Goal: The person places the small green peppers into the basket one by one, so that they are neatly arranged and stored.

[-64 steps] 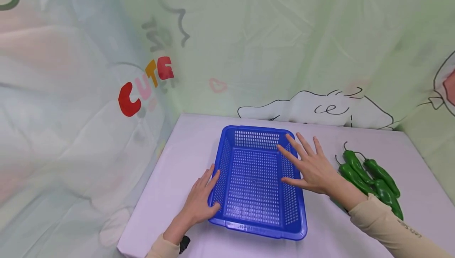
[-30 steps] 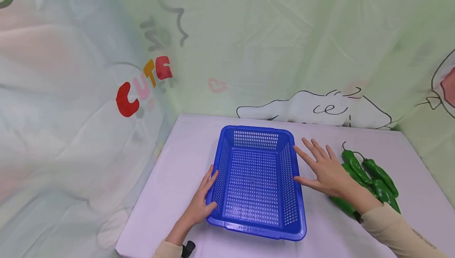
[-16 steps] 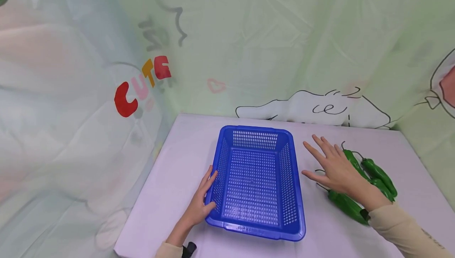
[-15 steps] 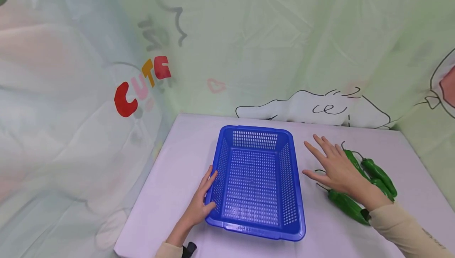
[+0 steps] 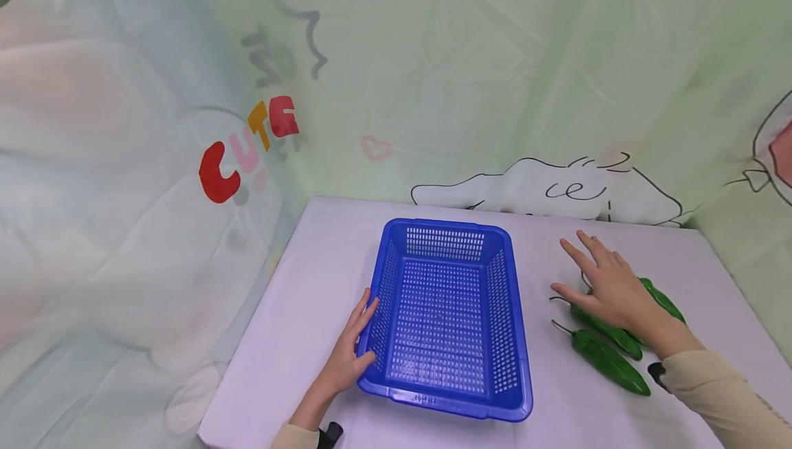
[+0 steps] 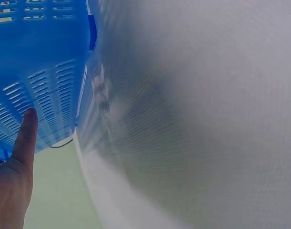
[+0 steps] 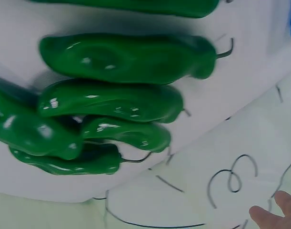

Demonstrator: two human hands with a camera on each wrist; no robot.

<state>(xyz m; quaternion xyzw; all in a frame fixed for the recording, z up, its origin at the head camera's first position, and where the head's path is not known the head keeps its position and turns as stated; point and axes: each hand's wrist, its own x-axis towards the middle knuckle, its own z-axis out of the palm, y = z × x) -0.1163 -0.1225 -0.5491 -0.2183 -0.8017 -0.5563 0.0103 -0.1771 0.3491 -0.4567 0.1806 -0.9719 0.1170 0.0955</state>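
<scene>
A blue perforated plastic basket (image 5: 439,325) sits on the table with nothing in it. My left hand (image 5: 346,353) rests against its left rim, fingers straight and spread. In the left wrist view one straight finger (image 6: 27,131) touches the basket's slotted outer wall (image 6: 45,95). My right hand (image 5: 612,291) hovers above several long green peppers (image 5: 609,363) at the right, fingers spread, holding nothing. It hides part of the pile in the head view. The right wrist view shows the glossy peppers (image 7: 126,57) lying side by side and overlapping, with right-hand fingertips (image 7: 266,218) at the lower corner.
The white table (image 5: 322,243) carries the basket and peppers. A strip of its surface (image 5: 538,256) separates the two. Printed cloth walls (image 5: 482,91) rise along the table's back and sides.
My right hand has moved right, from over the basket's right rim to above the peppers, uncovering the front ones. My left hand has stayed at the left rim; the basket has not visibly moved.
</scene>
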